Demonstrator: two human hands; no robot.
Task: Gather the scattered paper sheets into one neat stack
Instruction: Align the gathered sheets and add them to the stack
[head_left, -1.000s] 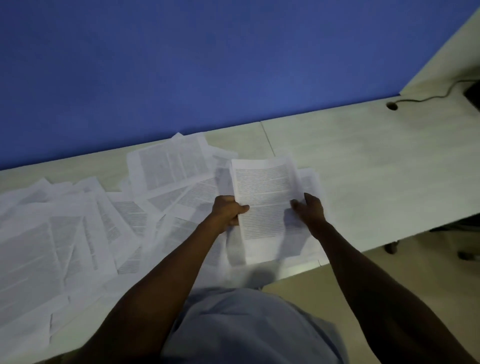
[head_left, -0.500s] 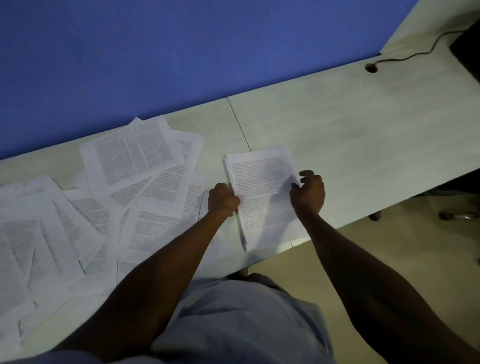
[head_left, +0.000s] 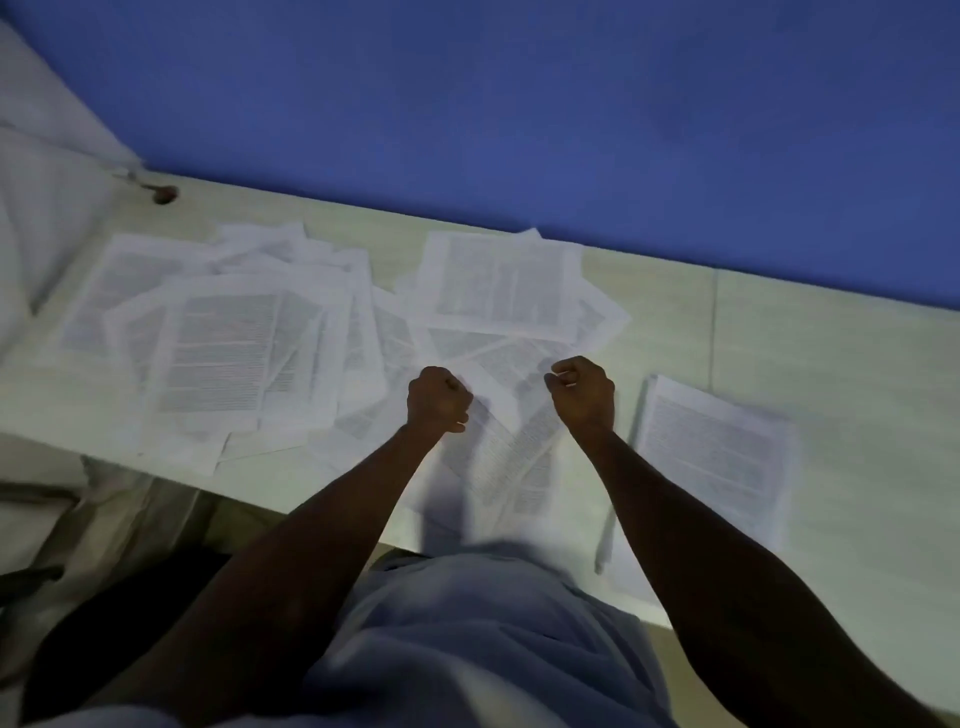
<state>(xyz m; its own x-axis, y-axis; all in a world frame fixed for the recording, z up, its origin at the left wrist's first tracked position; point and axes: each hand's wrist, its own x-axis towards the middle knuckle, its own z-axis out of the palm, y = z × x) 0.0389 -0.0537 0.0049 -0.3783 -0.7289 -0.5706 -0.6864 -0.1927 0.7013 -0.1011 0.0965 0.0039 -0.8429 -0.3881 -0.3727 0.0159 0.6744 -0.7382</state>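
A gathered stack of printed sheets (head_left: 717, 457) lies on the pale desk (head_left: 831, 364) to the right of my hands, nothing touching it. Scattered printed sheets (head_left: 234, 338) cover the left and middle of the desk, overlapping at odd angles, with one large sheet (head_left: 498, 280) near the blue wall. My left hand (head_left: 436, 397) hovers curled in a fist over loose sheets at the middle. My right hand (head_left: 584, 392) is also curled, a little to the right, over the same loose sheets (head_left: 504, 457). Neither hand holds paper.
A blue wall (head_left: 519, 104) runs along the desk's far edge. A cable hole with a cord (head_left: 163, 193) sits at the far left. The desk's near edge runs just in front of my body; a dark chair part (head_left: 31, 571) shows lower left.
Both hands have let go of the stack, which now lies on the desk to the right. My view and hands have swung left over the scattered sheets.
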